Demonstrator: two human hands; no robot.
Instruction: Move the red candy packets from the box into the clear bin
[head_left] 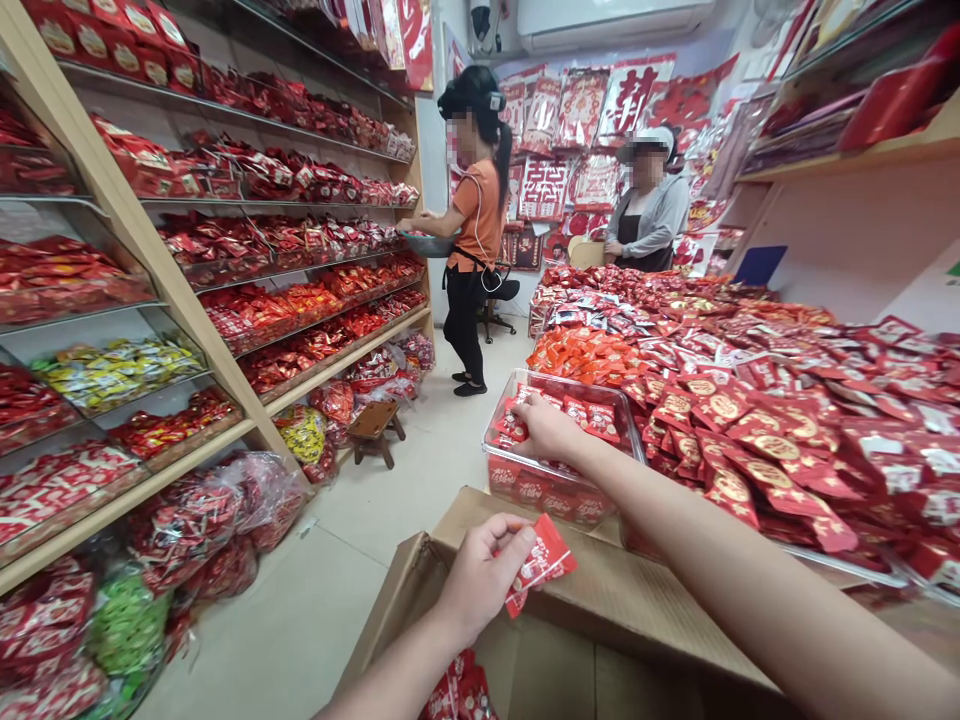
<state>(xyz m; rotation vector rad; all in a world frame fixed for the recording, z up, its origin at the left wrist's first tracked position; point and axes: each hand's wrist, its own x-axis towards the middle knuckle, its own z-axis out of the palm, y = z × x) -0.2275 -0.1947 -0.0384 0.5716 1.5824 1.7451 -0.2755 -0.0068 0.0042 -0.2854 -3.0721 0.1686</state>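
My left hand (487,565) pinches a few small red printed candy packets (551,555) between thumb and fingers, above an open cardboard box (615,610). More red packets (459,690) lie inside that box at the bottom of the view. My right hand (546,428) reaches into a clear plastic bin (496,455), its fingers bent together on a red packet (510,425) near the left wall. Similar packets (600,418) lie in rows in the bin, to the right of this hand. The right fingertips are partly hidden.
Heaps of red packets (750,430) cover the display at right. Shelves (300,255) of packets line the left wall, with filled bags (210,510) and a small wooden stool (375,425) below. One person (480,210) holds a basin; another person (649,205) stands behind the display.
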